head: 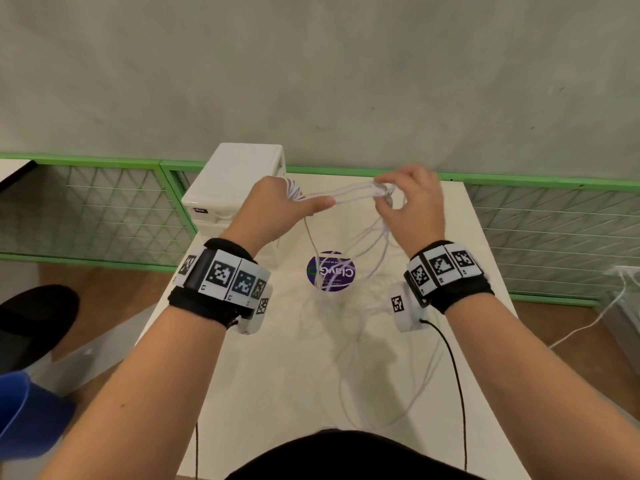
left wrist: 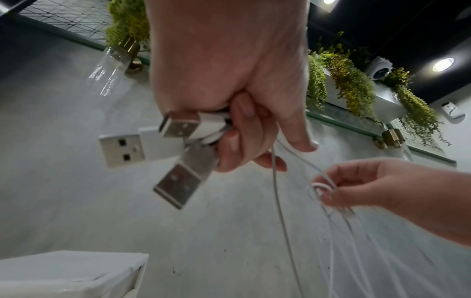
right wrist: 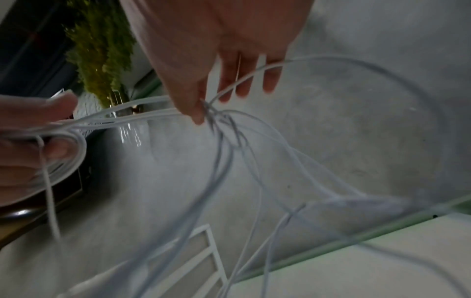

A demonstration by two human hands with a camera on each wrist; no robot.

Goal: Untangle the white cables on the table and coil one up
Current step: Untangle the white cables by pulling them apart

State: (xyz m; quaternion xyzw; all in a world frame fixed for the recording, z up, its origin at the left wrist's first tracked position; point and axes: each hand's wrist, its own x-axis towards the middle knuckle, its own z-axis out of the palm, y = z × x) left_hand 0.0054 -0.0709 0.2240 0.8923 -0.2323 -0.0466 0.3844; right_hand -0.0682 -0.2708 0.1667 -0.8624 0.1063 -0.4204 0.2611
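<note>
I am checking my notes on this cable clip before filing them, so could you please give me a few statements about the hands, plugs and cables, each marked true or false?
1. The left hand holds three USB plugs bunched together. True.
2. The right hand rests flat on the table. False: it is raised above the table and pinches a knot in the white cables.
3. Strands run between the two hands. True.
4. All the cable has been lifted clear of the table. False: loose loops still lie on it near the purple sticker.
5. A white drawer unit stands at the far left of the table. True.
</note>
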